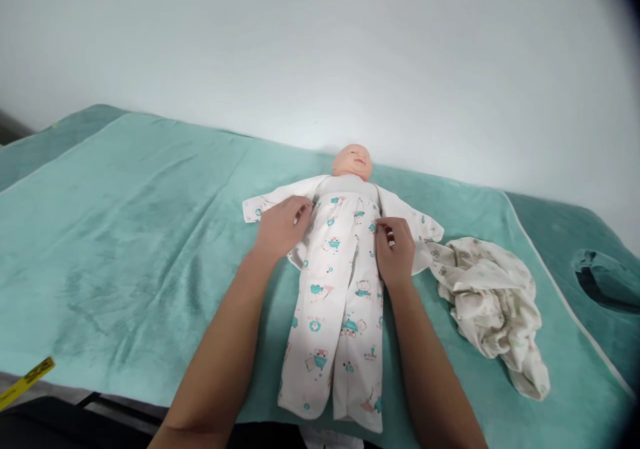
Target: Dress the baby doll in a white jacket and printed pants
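Observation:
A baby doll point(352, 161) lies on its back on a teal towel point(125, 249), dressed in a white top and white patterned trousers point(340, 302). My left hand point(281, 227) rests on the doll's left side at the waist, fingers curled onto the fabric of the top. My right hand point(395, 249) is at the other side of the waist, its fingers pinched on the edge of the trousers. Both trouser legs stretch towards me, flat on the towel.
A crumpled white patterned garment point(493, 305) lies on the towel to the right of the doll. The table's teal cover has a dark opening point(600, 285) at the far right. A yellow tape strip point(25, 381) shows at the lower left. A white wall stands behind.

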A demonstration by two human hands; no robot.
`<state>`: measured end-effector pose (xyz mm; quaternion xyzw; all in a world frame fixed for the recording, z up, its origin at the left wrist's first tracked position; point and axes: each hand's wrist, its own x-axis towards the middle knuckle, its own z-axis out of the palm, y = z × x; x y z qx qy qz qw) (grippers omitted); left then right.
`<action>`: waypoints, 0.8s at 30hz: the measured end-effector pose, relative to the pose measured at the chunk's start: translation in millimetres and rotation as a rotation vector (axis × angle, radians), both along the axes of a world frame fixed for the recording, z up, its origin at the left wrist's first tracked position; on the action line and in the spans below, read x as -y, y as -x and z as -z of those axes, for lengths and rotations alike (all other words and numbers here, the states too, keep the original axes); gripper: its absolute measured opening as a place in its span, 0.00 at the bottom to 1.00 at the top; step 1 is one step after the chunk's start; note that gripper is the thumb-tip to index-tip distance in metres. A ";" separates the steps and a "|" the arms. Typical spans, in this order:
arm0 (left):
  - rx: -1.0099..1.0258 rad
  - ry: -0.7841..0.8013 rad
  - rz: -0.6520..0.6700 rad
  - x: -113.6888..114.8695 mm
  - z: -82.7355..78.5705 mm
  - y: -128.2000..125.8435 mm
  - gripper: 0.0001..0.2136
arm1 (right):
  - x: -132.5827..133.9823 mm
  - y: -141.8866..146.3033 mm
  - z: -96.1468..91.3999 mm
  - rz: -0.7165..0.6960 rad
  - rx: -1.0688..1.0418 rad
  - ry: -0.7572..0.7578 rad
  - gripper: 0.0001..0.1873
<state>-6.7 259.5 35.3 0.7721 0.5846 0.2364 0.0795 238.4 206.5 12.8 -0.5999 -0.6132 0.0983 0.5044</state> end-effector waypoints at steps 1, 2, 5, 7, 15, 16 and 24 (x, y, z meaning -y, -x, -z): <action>-0.071 0.075 -0.012 3.4 -7.1 -1.2 0.16 | -1.8 -1.9 3.9 0.027 -0.058 0.041 0.09; -0.149 0.141 -0.044 6.1 -13.3 -1.1 0.17 | -3.6 -4.2 7.1 0.058 -0.115 0.079 0.09; -0.338 0.284 -0.163 9.0 -25.4 5.8 0.20 | -7.5 -9.0 12.1 0.100 -0.229 0.155 0.11; -0.388 0.378 -0.196 8.0 -28.5 13.3 0.20 | -8.4 -8.7 13.8 0.106 -0.247 0.159 0.11; -0.365 0.419 -0.410 6.7 -21.7 36.4 0.18 | -14.4 -15.4 25.1 0.200 -0.180 0.233 0.14; -0.343 0.381 -0.414 6.6 -18.5 37.3 0.20 | -16.0 -17.8 25.8 0.211 -0.187 0.261 0.15; -0.274 0.282 -0.143 6.8 -2.9 29.9 0.24 | -18.5 -21.2 24.0 0.222 -0.181 0.350 0.18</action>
